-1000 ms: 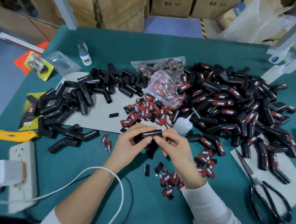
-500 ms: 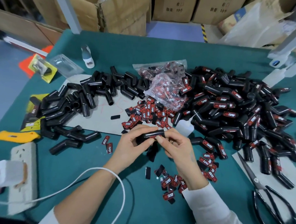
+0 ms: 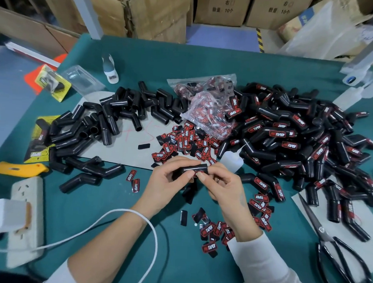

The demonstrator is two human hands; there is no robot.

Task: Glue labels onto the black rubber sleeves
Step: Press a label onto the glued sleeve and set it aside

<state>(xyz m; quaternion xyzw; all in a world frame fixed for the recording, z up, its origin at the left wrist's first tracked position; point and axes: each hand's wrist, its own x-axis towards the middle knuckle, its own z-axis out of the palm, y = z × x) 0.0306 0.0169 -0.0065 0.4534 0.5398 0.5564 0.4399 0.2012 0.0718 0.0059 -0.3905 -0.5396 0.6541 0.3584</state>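
Both hands meet at the table's middle over one black rubber sleeve (image 3: 196, 169). My left hand (image 3: 168, 184) grips its left end with curled fingers. My right hand (image 3: 221, 186) pinches the sleeve's front face with thumb and fingertips, where a bit of red label shows. Unlabelled sleeves (image 3: 108, 124) lie heaped at the left. Labelled sleeves (image 3: 293, 144) with red and black labels are piled at the right. Loose labels (image 3: 185, 143) are scattered behind the hands, and more loose labels (image 3: 214, 231) lie under my right wrist.
A clear bag of labels (image 3: 207, 105) lies at centre back, a glue bottle (image 3: 110, 69) at back left. Black scissors (image 3: 337, 255) lie at the right front. A yellow cutter (image 3: 17, 168), a power strip (image 3: 26, 219) and a white cable (image 3: 121, 215) occupy the left front.
The hands stay on the same sleeve with only small finger shifts. The view has tilted slightly, so everything sits a little lower in the frame.
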